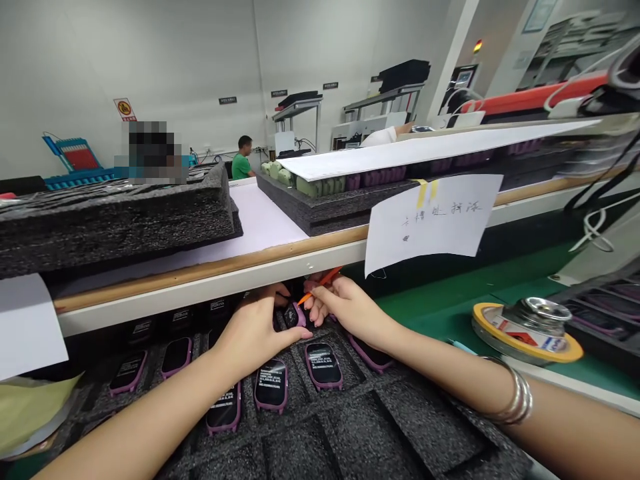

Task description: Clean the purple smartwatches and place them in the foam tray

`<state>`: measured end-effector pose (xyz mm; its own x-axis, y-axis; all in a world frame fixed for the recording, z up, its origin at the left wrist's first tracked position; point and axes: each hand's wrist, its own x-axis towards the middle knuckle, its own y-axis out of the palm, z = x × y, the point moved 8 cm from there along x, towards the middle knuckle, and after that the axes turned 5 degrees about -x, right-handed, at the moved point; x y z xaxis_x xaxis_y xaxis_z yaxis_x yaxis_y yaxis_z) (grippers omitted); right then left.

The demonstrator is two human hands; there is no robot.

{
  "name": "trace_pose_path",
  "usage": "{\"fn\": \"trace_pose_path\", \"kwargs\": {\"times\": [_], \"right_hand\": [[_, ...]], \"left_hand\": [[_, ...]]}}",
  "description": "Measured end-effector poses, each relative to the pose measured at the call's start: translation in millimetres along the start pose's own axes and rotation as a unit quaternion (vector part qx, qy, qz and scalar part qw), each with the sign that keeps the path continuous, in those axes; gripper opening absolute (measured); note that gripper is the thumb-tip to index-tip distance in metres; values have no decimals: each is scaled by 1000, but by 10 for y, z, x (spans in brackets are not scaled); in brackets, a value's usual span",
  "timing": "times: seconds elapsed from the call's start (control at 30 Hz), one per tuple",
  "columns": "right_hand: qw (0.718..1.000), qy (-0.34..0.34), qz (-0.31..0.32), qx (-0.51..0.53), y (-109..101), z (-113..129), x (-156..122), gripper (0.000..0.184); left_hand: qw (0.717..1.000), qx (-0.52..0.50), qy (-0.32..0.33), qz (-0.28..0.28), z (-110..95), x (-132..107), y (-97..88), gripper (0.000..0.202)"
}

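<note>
Under the shelf edge, my left hand (260, 327) closes around a purple-framed smartwatch body (293, 316), its thumb along the near side. Its other fingertips are partly hidden behind the watch. A slim orange pointed stick (320, 285) is pinched in my right hand (345, 303), the tip at the upper edge of the watch. Below both hands lies a black foam tray (300, 443). Several more purple watches sit face up in its pockets, among them one watch (323, 365) just below the hands and another (271, 385) to its left. Their screens show white text.
A white-edged shelf (310, 265) crosses above my hands, with foam trays (320, 213) on it. A handwritten paper sheet (430, 223) hangs from the edge. To the right are a yellow-rimmed tape roll (500, 333) and another watch tray (600, 313). People sit behind.
</note>
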<state>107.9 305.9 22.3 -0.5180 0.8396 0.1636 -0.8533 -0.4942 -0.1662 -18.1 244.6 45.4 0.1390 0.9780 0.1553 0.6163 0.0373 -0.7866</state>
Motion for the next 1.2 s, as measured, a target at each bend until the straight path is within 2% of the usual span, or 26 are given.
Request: {"fn": "trace_pose_path", "kwargs": {"times": [0.33, 0.47, 0.53, 0.63, 0.73, 0.8, 0.97, 1.1, 1.2], "right_hand": [[999, 28, -13, 25, 18, -57, 16, 44], [999, 32, -27, 33, 11, -63, 21, 43], [998, 35, -35, 41, -11, -68, 25, 42], [996, 37, -59, 55, -86, -54, 0, 38], [995, 36, -65, 63, -121, 9, -73, 31], [996, 37, -45, 68, -73, 71, -127, 33], [997, 36, 23, 63, 205, 170, -141, 44], [997, 26, 41, 55, 396, 143, -32, 42], [997, 24, 46, 50, 460, 101, 22, 41]], "left_hand": [[1000, 2, 22, 6, 15, 5, 27, 42], [1000, 22, 18, 7, -10, -24, -42, 43], [998, 49, 11, 33, -33, -43, -96, 37], [990, 85, 19, 110, -68, -90, -162, 44], [980, 88, 43, 171, -56, -182, -228, 24], [978, 85, 47, 184, 2, -256, -265, 21], [992, 20, 33, 123, 174, -363, -364, 30], [996, 7, 13, 88, 271, -368, -400, 27], [997, 6, 12, 77, 291, -366, -396, 26]]}}
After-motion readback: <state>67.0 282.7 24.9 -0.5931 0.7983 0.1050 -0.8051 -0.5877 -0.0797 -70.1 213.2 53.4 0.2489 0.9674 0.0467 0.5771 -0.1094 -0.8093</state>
